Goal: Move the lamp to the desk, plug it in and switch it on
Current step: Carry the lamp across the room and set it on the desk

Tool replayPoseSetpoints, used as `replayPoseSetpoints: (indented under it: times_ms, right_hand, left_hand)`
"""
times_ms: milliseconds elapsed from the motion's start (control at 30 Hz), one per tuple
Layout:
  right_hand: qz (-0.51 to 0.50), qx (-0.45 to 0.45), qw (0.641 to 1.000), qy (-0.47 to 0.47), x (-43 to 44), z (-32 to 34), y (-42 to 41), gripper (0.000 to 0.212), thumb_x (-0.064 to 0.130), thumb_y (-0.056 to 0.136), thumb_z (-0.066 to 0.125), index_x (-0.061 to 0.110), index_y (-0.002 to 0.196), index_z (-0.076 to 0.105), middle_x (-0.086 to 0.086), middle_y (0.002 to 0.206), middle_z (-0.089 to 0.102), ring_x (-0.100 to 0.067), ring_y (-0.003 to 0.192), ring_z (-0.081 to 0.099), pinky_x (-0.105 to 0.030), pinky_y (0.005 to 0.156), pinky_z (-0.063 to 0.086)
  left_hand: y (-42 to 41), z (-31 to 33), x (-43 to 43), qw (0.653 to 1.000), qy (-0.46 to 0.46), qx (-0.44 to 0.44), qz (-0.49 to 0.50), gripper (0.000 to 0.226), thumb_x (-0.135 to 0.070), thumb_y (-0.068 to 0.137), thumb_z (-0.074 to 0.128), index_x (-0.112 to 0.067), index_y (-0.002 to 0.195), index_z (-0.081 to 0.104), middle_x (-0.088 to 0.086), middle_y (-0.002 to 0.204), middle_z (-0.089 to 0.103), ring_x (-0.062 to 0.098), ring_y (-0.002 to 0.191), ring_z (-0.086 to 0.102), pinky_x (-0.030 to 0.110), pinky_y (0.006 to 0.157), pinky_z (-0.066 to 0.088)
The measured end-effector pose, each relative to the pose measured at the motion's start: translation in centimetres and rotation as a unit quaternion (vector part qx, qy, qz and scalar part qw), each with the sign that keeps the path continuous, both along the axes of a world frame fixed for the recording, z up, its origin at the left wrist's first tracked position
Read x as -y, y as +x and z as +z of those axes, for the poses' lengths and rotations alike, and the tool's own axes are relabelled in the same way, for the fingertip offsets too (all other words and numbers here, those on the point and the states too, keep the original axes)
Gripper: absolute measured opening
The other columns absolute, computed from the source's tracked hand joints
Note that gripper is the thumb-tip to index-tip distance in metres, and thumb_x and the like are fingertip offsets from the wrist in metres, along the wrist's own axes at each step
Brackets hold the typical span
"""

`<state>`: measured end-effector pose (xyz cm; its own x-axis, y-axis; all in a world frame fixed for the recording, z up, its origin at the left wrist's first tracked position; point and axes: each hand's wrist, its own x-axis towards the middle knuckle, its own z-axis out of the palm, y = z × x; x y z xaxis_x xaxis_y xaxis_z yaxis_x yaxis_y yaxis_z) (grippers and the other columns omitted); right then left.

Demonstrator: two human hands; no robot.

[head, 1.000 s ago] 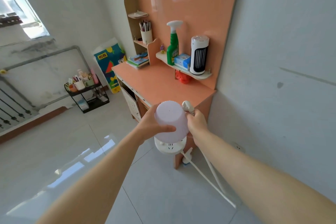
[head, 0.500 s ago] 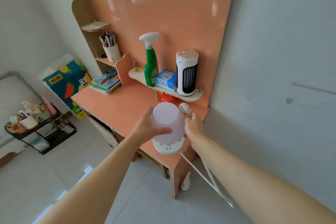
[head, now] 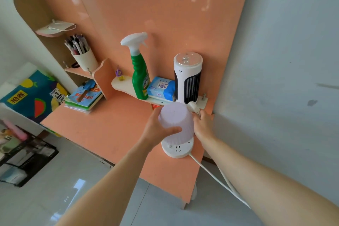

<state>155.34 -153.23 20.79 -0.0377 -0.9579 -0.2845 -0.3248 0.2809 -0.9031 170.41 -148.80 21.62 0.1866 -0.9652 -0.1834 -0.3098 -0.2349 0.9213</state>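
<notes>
The lamp (head: 177, 121) has a pale lilac ribbed shade and a round white base (head: 176, 150) with sockets in it. It is over the right end of the orange desk (head: 102, 126); whether the base touches the top I cannot tell. My left hand (head: 159, 130) grips the shade from the left. My right hand (head: 202, 124) is at the shade's right side and holds the white plug (head: 193, 107), which sticks up past the fingers. The white cord (head: 216, 178) runs from the base down to the lower right.
A low shelf (head: 124, 86) on the desk's back panel carries a green spray bottle (head: 140, 75), a blue tissue pack (head: 161, 87) and a white tower device (head: 187, 77). Books (head: 84, 97) and a pen cup (head: 84, 57) are at left. A grey wall (head: 275, 79) is right, a black rack (head: 27, 154) lower left.
I have come closer to the desk. Both hands have carried the lamp forward from the desk's front corner to over its right end.
</notes>
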Motion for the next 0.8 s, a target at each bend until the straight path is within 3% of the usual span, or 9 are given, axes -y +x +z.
replayPoseSetpoints:
  times_ms: [167,300,367,467,567,733,800]
  right_hand:
    - [0.001,-0.026,1.0,-0.006,1.9,-0.2,-0.3,0.029,0.02,0.096,0.038,0.006,0.115,0.054,-0.01,0.1,0.061,-0.028,0.095,0.058,-0.043,0.084,0.046]
    - [0.032,-0.039,0.999,-0.016,3.0,0.2,-0.6,0.027,0.02,0.096,0.04,0.008,0.113,0.056,-0.014,0.11,0.065,-0.031,0.102,0.06,-0.047,0.091,0.048]
    - [0.052,-0.054,0.997,-0.026,3.5,0.4,-0.7,0.027,0.02,0.096,0.039,0.008,0.114,0.056,-0.014,0.111,0.065,-0.031,0.103,0.06,-0.043,0.087,0.047]
    - [0.06,-0.078,0.994,-0.045,3.8,0.5,-0.8,0.027,0.019,0.097,0.039,0.007,0.115,0.056,-0.014,0.113,0.065,-0.031,0.104,0.059,-0.037,0.083,0.045]
    - [0.066,-0.09,0.992,-0.053,3.5,0.3,-1.3,0.028,0.017,0.097,0.039,0.006,0.116,0.056,-0.016,0.113,0.065,-0.034,0.104,0.059,-0.043,0.087,0.047]
    - [0.073,-0.099,0.989,-0.082,2.7,0.0,-2.7,0.028,0.016,0.097,0.039,0.007,0.117,0.056,-0.008,0.094,0.063,-0.024,0.081,0.057,-0.032,0.065,0.042]
    - [0.074,-0.088,0.99,-0.077,2.3,0.1,-3.1,0.027,0.017,0.097,0.039,0.009,0.117,0.056,-0.006,0.095,0.064,-0.022,0.08,0.057,-0.031,0.065,0.042]
  left_hand:
    - [-0.4,-0.4,1.7,1.0,-0.012,-0.007,0.012,0.082,-0.025,0.054,0.089,-0.033,0.123,0.044,-0.012,0.114,0.051,0.016,0.113,0.048,0.032,0.084,0.043]
    - [-1.1,-0.5,2.2,0.998,-0.013,0.014,0.052,0.088,-0.038,0.044,0.089,-0.034,0.119,0.044,-0.005,0.121,0.05,0.017,0.114,0.048,0.043,0.093,0.049]
    - [-1.4,-0.4,2.3,0.997,-0.013,0.028,0.071,0.09,-0.044,0.04,0.087,-0.034,0.117,0.043,-0.005,0.12,0.049,0.017,0.113,0.048,0.047,0.095,0.049]
    - [-1.7,-0.3,2.4,0.995,-0.007,0.056,0.081,0.093,-0.053,0.035,0.084,-0.036,0.116,0.041,-0.009,0.116,0.047,0.016,0.111,0.047,0.047,0.095,0.048]
    - [-2.0,-0.3,2.2,0.993,-0.001,0.073,0.088,0.095,-0.058,0.033,0.08,-0.036,0.116,0.04,-0.01,0.115,0.045,0.016,0.11,0.047,0.048,0.094,0.048]
    - [-2.7,-0.2,2.0,0.99,0.016,0.072,0.118,0.099,-0.057,0.036,0.083,-0.033,0.122,0.038,-0.007,0.122,0.043,0.019,0.116,0.044,0.049,0.097,0.046]
    - [-3.5,0.0,1.8,0.988,0.02,0.069,0.138,0.1,-0.055,0.039,0.084,-0.032,0.124,0.037,-0.006,0.125,0.042,0.021,0.118,0.044,0.05,0.098,0.045]
